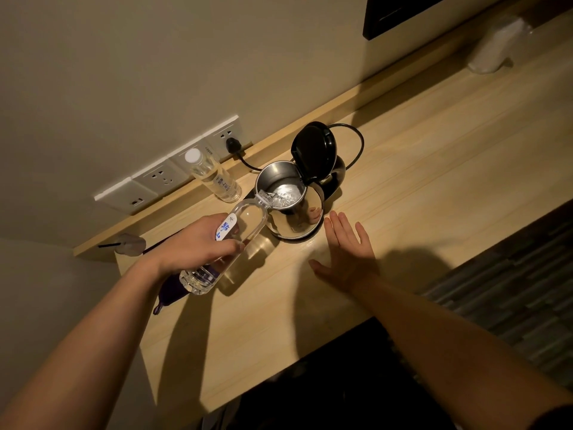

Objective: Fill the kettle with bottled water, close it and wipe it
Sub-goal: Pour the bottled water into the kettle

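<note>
A steel kettle (294, 220) stands on the wooden counter (418, 169) with its black lid (314, 150) swung up and open. My left hand (201, 240) grips a clear plastic water bottle (248, 223) tilted over, its mouth at the kettle's rim, and water runs into the kettle. My right hand (347, 246) lies flat on the counter just right of the kettle, fingers apart, holding nothing. A purple cloth (169, 294) lies partly hidden under the bottle and my left wrist.
A second capped bottle (214, 176) stands upright by the wall sockets (167, 172). The kettle's black cord (356, 144) loops behind it to a plug (232, 145). A white wrapped object (496, 45) sits at the far right; a small clear cup-like thing (131, 243) lies at the left ledge.
</note>
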A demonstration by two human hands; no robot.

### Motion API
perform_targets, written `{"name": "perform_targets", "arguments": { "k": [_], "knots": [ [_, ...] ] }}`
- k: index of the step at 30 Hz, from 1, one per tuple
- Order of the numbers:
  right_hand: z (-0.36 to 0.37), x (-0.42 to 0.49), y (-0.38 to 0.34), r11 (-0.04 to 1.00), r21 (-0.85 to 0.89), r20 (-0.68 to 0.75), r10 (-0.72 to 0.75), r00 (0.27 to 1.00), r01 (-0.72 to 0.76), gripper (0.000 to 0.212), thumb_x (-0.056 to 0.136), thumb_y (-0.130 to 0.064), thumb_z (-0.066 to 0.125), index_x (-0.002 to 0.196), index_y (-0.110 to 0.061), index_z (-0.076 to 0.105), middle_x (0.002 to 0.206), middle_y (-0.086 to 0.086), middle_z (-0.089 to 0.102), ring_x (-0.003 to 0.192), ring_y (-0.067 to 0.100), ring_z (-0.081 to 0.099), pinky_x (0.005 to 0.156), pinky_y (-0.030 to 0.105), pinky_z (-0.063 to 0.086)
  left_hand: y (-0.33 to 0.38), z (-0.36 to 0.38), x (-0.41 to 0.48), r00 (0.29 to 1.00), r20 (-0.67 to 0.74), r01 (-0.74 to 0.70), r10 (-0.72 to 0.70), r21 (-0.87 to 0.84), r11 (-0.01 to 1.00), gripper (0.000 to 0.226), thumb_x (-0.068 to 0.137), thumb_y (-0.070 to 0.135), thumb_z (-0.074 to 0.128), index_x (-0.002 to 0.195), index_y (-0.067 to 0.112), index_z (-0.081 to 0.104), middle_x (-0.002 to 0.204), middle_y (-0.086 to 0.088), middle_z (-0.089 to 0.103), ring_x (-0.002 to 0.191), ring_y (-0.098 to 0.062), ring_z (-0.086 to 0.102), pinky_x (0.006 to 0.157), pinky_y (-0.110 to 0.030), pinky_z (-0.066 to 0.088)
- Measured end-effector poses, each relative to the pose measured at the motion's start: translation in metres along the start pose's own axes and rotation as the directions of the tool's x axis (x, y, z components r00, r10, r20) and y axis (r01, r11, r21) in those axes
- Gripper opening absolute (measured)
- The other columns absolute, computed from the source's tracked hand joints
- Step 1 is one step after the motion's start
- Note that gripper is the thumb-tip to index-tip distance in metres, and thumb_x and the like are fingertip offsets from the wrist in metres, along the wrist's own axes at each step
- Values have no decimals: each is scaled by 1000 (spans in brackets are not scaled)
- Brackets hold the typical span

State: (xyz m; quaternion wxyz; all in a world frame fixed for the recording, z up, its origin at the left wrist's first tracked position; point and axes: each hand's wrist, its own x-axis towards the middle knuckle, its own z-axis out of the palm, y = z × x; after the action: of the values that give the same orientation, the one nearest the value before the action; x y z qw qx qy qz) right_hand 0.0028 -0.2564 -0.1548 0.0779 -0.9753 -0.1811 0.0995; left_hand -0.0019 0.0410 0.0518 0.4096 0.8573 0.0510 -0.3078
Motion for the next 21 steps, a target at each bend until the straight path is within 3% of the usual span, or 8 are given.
{"name": "perform_targets", "arguments": {
  "k": [3, 6, 9, 11, 14, 18, 21],
  "knots": [
    [2, 2, 0, 1000, -18, 32, 2, 999, -1, 110, 83, -81, 40, 163, -8, 25, 174, 12, 21, 162, 26, 20, 127, 53, 21, 5, 2, -1, 1000, 1, -5, 5, 23, 1000, 48, 73, 46, 69, 99, 7, 58, 84, -15, 69, 59, -9, 67, 58, -25, 56],
    [4, 4, 2, 1000, -21, 64, -5, 998, 6, 110, 86, -83, 31, 166, -10, 15, 177, 10, 11, 164, 25, 8, 130, 53, 13, 7, 2, -2, 1000, -9, -15, 16, 50, 999, 41, 80, 39, 71, 96, 3, 58, 81, -18, 67, 60, -11, 63, 63, -37, 55],
    [5, 4, 3, 1000, -16, 71, -15, 997, 16, 108, 88, -83, 25, 167, -11, 8, 177, 8, 2, 164, 23, -1, 131, 52, 6, 15, 3, -5, 1000, -5, -8, 9, 34, 999, 62, 69, 49, 67, 99, -4, 58, 82, -22, 67, 58, -10, 62, 58, -31, 52],
    [4, 2, 3, 1000, -17, 72, -23, 997, 24, 108, 89, -84, 22, 167, -12, 4, 177, 8, -1, 164, 23, -5, 131, 51, 3, 15, 4, -4, 1000, 5, 1, -1, 27, 1000, 54, 78, 40, 70, 103, -5, 58, 84, -23, 68, 58, -9, 63, 56, -27, 52],
    [3, 2, 4, 1000, -7, 67, -30, 997, 31, 107, 90, -84, 19, 167, -12, 0, 177, 8, -2, 164, 23, -7, 131, 51, 0, 11, 3, -2, 1000, 8, 6, -6, 40, 999, 23, 95, 18, 69, 104, -1, 59, 85, -15, 68, 57, -6, 65, 55, -22, 54],
    [6, 3, 6, 999, -5, 62, -40, 997, 40, 108, 91, -86, 16, 167, -12, 0, 177, 9, -1, 164, 23, -6, 130, 50, -2, 7, 5, 0, 1000, -2, 19, -19, -6, 1000, 37, 85, 30, 69, 102, -2, 59, 81, -12, 69, 57, -10, 66, 53, -23, 55],
    [8, 4, 7, 999, -5, 41, -43, 998, 44, 108, 91, -85, 18, 167, -11, 1, 177, 9, 1, 164, 24, -5, 130, 50, -1, 3, 6, 0, 1000, 0, 3, -3, 24, 1000, 22, 94, 22, 69, 99, 3, 60, 81, -8, 69, 58, -7, 65, 54, -23, 55]
  ]
}}
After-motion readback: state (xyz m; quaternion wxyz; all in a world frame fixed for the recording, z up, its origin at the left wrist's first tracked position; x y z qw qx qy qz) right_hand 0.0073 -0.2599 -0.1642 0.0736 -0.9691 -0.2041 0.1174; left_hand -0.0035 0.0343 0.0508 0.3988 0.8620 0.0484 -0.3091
